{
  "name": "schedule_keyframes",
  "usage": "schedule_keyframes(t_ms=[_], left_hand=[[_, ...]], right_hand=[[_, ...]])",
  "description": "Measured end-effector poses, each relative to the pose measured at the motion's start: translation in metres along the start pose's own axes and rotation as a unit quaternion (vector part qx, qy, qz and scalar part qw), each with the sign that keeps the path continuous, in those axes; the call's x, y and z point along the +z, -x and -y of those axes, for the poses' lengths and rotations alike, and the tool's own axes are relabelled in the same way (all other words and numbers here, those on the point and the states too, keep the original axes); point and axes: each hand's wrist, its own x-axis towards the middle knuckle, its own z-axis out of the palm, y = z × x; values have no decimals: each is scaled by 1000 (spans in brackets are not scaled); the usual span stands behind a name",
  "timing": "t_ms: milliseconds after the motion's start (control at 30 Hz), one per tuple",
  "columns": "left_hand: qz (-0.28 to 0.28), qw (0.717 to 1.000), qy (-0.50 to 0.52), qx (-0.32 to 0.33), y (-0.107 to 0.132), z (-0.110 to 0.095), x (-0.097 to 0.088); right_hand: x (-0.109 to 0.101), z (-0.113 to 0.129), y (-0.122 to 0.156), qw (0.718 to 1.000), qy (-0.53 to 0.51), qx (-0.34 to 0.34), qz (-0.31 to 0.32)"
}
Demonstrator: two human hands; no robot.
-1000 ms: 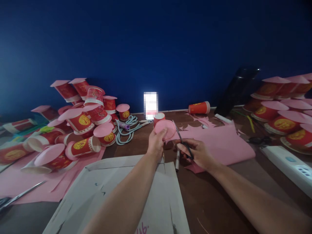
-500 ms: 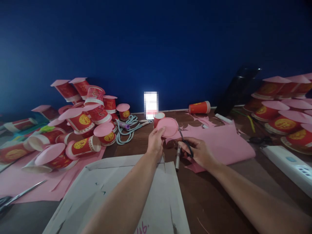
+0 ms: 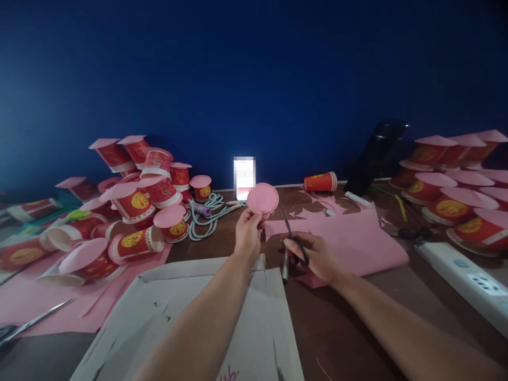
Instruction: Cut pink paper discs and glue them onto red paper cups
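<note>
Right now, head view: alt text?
The left hand holds up a pink paper disc; the right hand holds black-handled scissors beside it. Red paper cups, many pink-topped, crowd both sides of the brown table.

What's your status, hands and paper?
Left hand holds pink disc by its edge. Right hand holds scissors, blades clear of disc. Marker and pink sheet near right hand.

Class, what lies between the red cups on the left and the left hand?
Between the red cups and the left hand, the head view shows a looped pale-blue cord and a small purple item.
</note>
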Motion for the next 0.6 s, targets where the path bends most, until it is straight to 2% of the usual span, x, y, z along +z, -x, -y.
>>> schedule_keyframes(t_ms=[167, 433, 600], left_hand=[[-38, 999, 4, -27, 1, 1, 1], [-16, 999, 18, -39, 10, 10, 9], [2, 997, 26, -67, 16, 15, 15]], right_hand=[[5, 1, 5, 999, 17, -10, 28], [7, 4, 6, 998, 30, -30, 38], [8, 0, 4, 998, -7, -43, 37]])
